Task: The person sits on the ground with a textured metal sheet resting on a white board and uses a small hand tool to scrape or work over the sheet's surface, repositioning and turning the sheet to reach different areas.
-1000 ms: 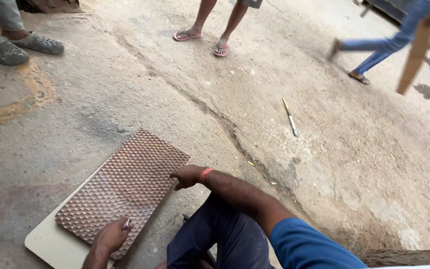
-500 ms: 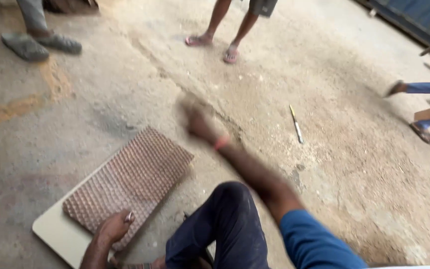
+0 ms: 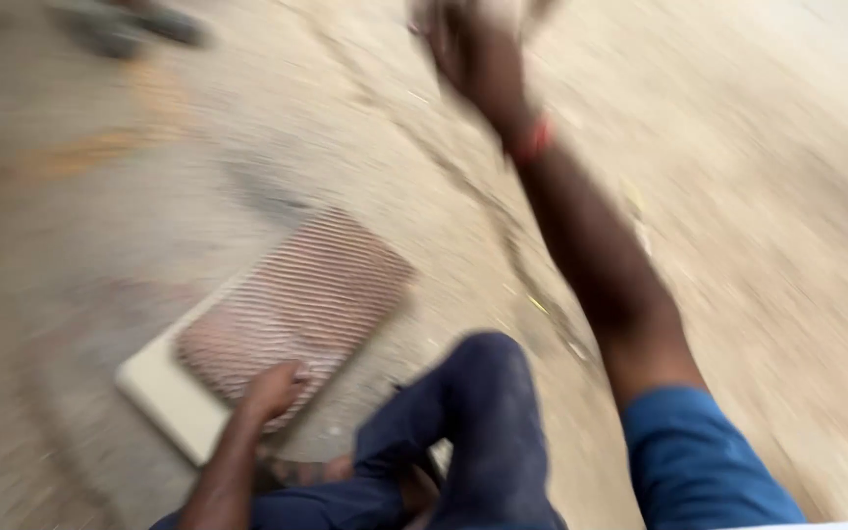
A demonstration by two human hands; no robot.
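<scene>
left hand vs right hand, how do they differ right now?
The left hand is low, resting on the near edge of the ridged reddish mat; the right hand is raised far out on a straight arm, off the mat. The left hand shows fairly clearly; the right hand is smeared by motion blur, so its grip cannot be told. The right wrist wears a red band; none shows on the left. Both are bare.

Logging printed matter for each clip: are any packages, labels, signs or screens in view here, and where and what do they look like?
None in view; the frame is heavily blurred.
Textured reddish-brown mat: flat on a pale board on the ground, no marking to be made out, left hand resting on its near edge.
Right hand: raised at the top edge, red band at the wrist; whether it holds anything cannot be told.
</scene>
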